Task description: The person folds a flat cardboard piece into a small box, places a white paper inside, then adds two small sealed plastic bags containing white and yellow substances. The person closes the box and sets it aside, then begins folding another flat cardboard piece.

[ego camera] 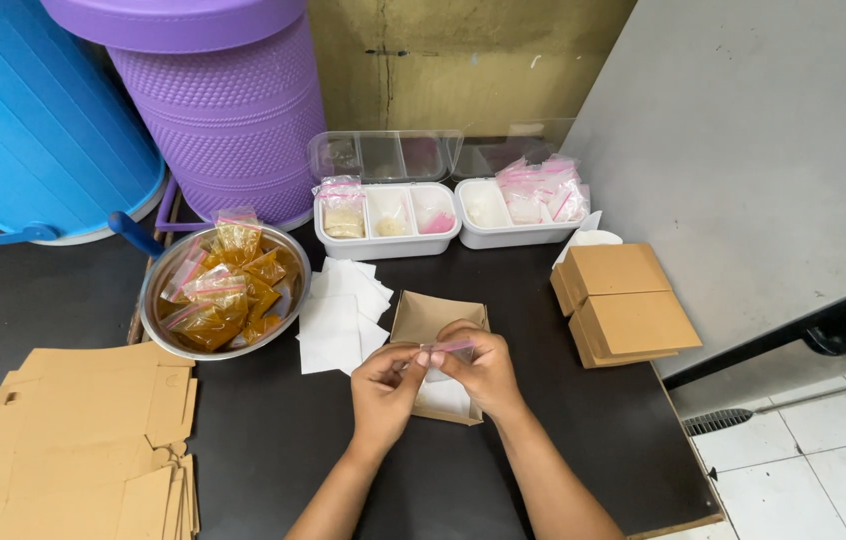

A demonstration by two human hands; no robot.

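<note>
Both my hands meet over an open brown cardboard box (429, 318) on the dark table (273, 440). My left hand (384, 385) and my right hand (481, 368) pinch between them a small clear zip bag with a pink strip (448, 347). The bag's contents are hidden by my fingers. Inside the box a white sheet (442, 397) shows below my hands.
A metal bowl (159, 322) of yellow-filled zip bags sits left. White paper squares (341, 310) lie beside the box. White divided trays (388, 243) with small bags stand behind. Folded brown boxes (623, 300) are stacked right, flat cardboard blanks (83, 430) left. Blue (33, 120) and purple (223, 110) bins stand at the back.
</note>
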